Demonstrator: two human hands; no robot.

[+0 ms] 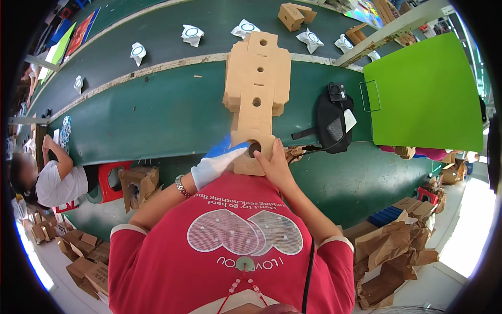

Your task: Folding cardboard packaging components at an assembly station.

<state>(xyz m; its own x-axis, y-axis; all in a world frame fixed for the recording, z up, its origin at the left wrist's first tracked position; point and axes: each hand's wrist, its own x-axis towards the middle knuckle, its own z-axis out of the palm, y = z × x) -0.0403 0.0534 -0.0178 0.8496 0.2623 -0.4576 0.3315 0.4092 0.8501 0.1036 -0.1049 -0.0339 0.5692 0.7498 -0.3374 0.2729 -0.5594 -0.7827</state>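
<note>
A stack of flat, die-cut brown cardboard blanks lies on the green bench, with small round holes along its middle. The near end of a cardboard blank reaches past the bench edge to my body and has a larger round hole. My left hand, in a white glove with blue fingers, grips this end from the left, its thumb pointing at the hole. From the right my bare right hand holds the same end, thumb on top beside the hole. The undersides of both hands' grips are hidden.
Several white wrapped items with ring labels lie on a dark conveyor belt beyond the bench, near a small brown box. A black bag with a camera sits right, beside a green board. A person sits left.
</note>
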